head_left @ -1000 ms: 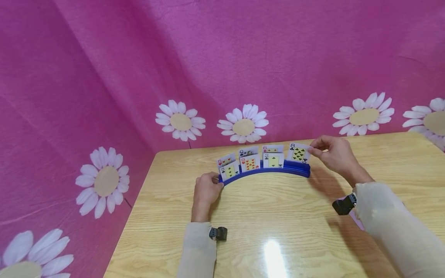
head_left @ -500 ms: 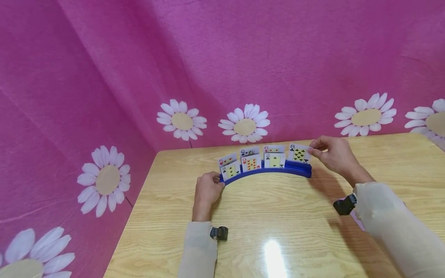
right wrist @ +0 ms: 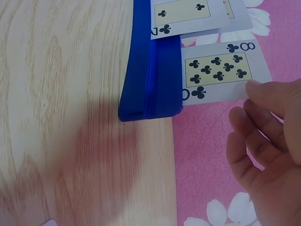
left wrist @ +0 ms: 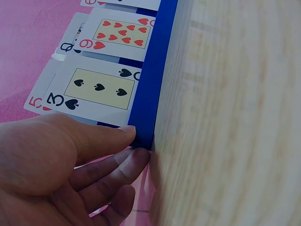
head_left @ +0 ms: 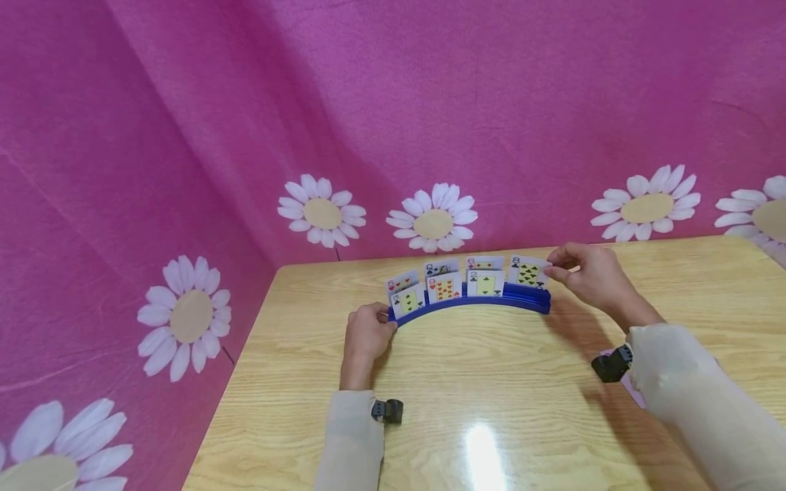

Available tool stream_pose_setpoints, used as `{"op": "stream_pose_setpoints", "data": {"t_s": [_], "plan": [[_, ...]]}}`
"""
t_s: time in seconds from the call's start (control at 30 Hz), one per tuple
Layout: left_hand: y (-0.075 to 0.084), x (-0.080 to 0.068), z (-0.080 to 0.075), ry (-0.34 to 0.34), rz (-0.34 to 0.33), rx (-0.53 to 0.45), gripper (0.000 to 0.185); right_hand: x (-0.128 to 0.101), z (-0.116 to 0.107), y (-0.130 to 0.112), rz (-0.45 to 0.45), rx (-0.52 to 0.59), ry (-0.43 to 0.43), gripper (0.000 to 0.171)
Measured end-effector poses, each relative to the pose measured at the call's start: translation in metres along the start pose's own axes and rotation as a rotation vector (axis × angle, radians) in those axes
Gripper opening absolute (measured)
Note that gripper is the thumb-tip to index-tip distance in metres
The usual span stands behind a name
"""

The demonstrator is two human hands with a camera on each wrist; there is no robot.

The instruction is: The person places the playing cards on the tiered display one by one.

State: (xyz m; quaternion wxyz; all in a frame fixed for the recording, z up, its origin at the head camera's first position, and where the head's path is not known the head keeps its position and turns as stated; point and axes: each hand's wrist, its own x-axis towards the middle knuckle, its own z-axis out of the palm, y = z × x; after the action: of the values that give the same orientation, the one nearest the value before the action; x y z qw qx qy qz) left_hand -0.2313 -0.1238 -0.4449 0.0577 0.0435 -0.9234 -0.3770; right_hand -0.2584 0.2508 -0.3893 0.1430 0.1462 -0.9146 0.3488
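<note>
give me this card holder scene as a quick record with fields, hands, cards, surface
left hand: left hand holds the left end of the blue card holder
right hand: right hand pinches the edge of the 8 of clubs at the holder's right end
front row cards: 3 of spades, 9 of hearts, 2 of clubs
back row cards: partly hidden; a 5, a queen and a 6 show
surface: wooden table
backdrop: pink cloth with daisies

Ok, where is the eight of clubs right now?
The eight of clubs stands at the right end of the blue card holder in the head view, beside the two of clubs, its edge pinched by the right hand.
</note>
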Motion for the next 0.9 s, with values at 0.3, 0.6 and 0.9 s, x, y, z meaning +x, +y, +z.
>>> {"op": "stream_pose_setpoints", "data": {"t_s": [0.3, 0.6, 0.9], "plan": [[0.001, 0.0, 0.002, -0.009, -0.034, 0.004, 0.026, -0.006, -0.009, 0.001, 0.013, -0.005, -0.056, 0.016], [0.002, -0.002, 0.001, -0.008, -0.031, 0.01, 0.025, -0.018, -0.015, 0.005, -0.059, -0.033, -0.086, 0.016], [0.003, -0.002, 0.001, -0.012, -0.031, 0.004, 0.027, -0.028, -0.024, 0.008, -0.078, -0.052, -0.121, 0.013]]}}
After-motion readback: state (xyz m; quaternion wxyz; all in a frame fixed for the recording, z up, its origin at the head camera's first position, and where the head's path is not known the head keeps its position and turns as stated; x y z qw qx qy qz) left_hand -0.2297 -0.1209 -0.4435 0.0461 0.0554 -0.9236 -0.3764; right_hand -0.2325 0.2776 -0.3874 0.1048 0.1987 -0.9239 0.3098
